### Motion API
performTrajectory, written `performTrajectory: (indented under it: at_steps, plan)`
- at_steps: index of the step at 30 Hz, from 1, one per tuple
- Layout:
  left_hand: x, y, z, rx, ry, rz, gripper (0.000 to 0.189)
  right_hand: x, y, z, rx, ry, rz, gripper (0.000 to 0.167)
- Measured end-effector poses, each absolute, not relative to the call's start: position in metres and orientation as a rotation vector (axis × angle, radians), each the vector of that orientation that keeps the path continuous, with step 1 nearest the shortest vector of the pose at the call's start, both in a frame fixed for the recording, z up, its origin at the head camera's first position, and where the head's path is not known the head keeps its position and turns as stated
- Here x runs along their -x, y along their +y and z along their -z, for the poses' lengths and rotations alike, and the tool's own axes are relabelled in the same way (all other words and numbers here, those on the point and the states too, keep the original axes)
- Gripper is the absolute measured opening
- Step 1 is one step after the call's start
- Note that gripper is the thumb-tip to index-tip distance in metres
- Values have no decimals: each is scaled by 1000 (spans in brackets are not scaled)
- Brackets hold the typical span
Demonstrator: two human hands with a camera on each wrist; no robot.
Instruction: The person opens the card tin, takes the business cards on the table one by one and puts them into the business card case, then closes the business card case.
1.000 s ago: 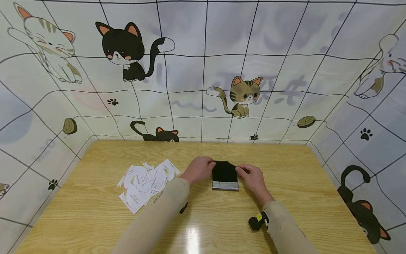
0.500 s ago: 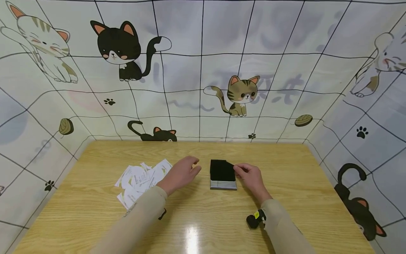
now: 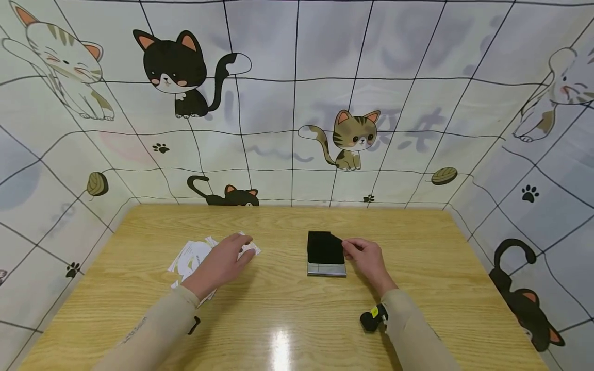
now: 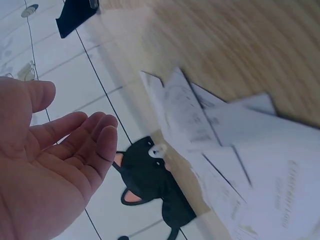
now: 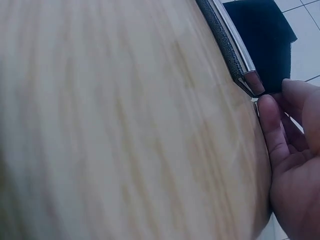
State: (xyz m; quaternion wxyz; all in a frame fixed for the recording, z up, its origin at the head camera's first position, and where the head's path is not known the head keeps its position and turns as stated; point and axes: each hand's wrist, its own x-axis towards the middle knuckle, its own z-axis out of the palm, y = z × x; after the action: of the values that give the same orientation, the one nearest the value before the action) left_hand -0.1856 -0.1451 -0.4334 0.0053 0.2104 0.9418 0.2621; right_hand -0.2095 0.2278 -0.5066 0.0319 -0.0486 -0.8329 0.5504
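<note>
starting with what's closest to you, is there any writing?

there's a line of print on my left sleeve (image 3: 139, 332), too small to read. at my right cuff sits a black gadget (image 3: 368, 321) with a bright yellow label (image 3: 375, 312); i can't make out words on that either.

and your left hand?

my left hand (image 3: 221, 265) is over the pile of white cards (image 3: 187, 257), fingers loosely bent, thumb apart from them. from that wrist's view i see a gap between my fingertips and the cards.

what do they say?

they overlap every which way on the wood-grain table (image 3: 278, 291). one bears a line of capitals, but it's blurred past reading.

and the right?

my right hand (image 3: 368, 260) pinches the side edge of the black case (image 3: 326, 249). the case lies on the table, right of the cards and well apart from them, its silvery band (image 3: 326, 269) on the side nearest me.

anything farther off?

a white wall sheet (image 3: 269, 46) with black grid lines, a black-and-white cat (image 3: 175, 64) and a striped brown cat (image 3: 355, 136). faint grey shapes (image 3: 419, 129) beside the brown one look like characters, though i can't read them.
</note>
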Motion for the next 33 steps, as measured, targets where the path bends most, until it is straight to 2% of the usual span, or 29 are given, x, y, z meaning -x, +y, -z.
performTrajectory:
  at_steps: [17, 33]
  plan:
    - [172, -212, 447, -471, 3059, -734, 34, 210, 228, 502, 160, -2608, -1732, 24]
    - [183, -224, 453, -473, 3098, -643, 32, 211, 233, 499, 135, -2623, -1750, 25]
